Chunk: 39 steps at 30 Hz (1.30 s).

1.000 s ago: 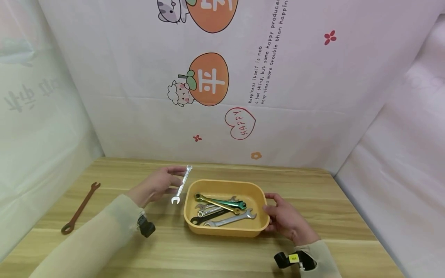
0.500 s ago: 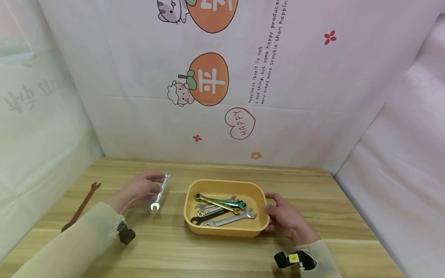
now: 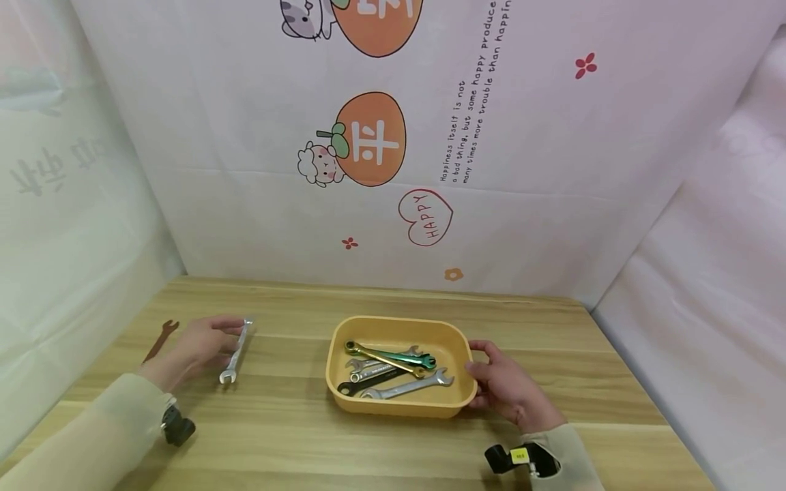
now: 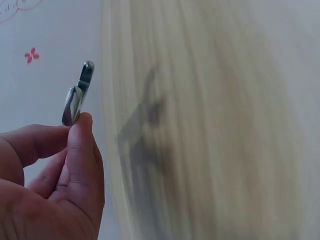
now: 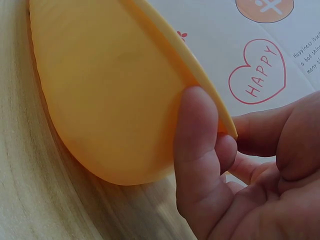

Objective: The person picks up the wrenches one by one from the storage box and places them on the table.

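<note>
A silver open-ended wrench [image 3: 236, 354] is pinched between the thumb and fingers of my left hand [image 3: 199, 344], above the table at left. The left wrist view shows the wrench [image 4: 74, 105] nearly end-on, beyond the fingertips. My right hand [image 3: 507, 386] grips the right end of a yellow plastic bin [image 3: 399, 408]; the right wrist view has the thumb and fingers [image 5: 197, 130] at the bin's rim. Several wrenches lie crossed inside: a gold one [image 3: 383, 358], a green one [image 3: 424, 360], a black one [image 3: 346, 389] and silver ones [image 3: 411, 388].
A reddish-brown wrench [image 3: 163, 337] lies on the wooden table [image 3: 295, 436] at far left, partly hidden by my left hand and arm. A white printed sheet [image 3: 245, 204] stands behind the table, with pale sheets at both sides.
My left hand has carried the silver wrench leftward, from beside the bin to near the brown wrench, now covering part of it. The right hand and bin have stayed put.
</note>
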### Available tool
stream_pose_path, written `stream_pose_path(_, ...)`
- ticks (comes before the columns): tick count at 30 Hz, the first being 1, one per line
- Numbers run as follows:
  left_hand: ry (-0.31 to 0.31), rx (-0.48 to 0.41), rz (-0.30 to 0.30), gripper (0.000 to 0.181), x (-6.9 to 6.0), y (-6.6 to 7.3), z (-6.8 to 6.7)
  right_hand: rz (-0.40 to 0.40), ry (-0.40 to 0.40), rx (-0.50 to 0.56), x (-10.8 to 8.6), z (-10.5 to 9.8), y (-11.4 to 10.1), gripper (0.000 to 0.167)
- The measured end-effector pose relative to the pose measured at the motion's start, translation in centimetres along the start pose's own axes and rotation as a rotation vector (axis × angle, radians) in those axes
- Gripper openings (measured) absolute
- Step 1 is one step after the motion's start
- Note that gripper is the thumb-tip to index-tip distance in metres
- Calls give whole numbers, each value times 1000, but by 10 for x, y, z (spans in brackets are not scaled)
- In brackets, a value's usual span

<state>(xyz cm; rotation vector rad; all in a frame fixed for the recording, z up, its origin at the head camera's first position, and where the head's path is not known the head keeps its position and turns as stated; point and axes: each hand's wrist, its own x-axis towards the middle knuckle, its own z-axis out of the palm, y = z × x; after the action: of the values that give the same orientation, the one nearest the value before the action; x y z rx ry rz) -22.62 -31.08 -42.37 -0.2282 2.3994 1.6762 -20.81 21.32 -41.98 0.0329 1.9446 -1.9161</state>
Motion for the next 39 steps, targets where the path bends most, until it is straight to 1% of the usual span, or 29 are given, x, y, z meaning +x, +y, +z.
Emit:
stream_pose_path(4,11,15,-26,59,-4,-9,-17,1,5,-6,0,0,0,51)
stream_pose_path(8,30,45,-21,61,-9,-16,-31,0,13,-7,0,0,0,51)
stream_pose_path(12,41,58,-13,63,-13,-21,-44,1,13,-5,0,0,0,51)
stream_pose_path(18,47,117,-20,60,-18,-26,-58,-2,12,-10,1,-1,1,51)
stream_pose_path(22,57,145,-28,61,-18,-31,-64,-3,7,-12,1,-2,2,51)
stream_pose_path(27,82,188,-35,60,-20,-36,-68,1,10,-17,2,-1,1,51)
stream_pose_path(35,63,247,-26,59,-24,-40,-75,-3,-2,-10,1,-1,1,51)
stream_pose_path(39,68,278,-23,58,-26,-41,-77,-2,0,-7,1,0,1,51)
